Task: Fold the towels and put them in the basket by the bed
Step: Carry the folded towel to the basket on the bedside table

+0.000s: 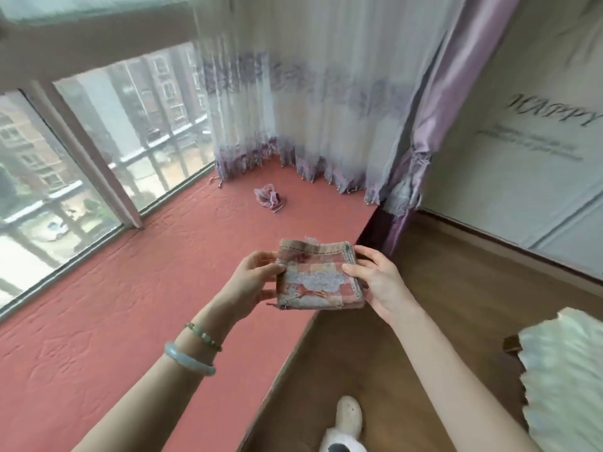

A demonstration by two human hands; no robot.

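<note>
A small folded towel (318, 278), pink and beige checks with a pale lilac patch, is held flat in the air over the edge of the red window seat (130, 321). My left hand (253, 282) pinches its left edge, thumb on top. My right hand (375, 282) grips its right edge. A second small towel (269, 197), pink and lilac, lies crumpled farther back on the seat near the curtains. No basket is in view.
Windows (81, 151) run along the left of the seat. Sheer and purple curtains (326, 102) hang at the back. Wooden floor (440, 321) lies to the right, with a pale fluffy cloth (564, 380) at the right edge and my white shoe (347, 415) below.
</note>
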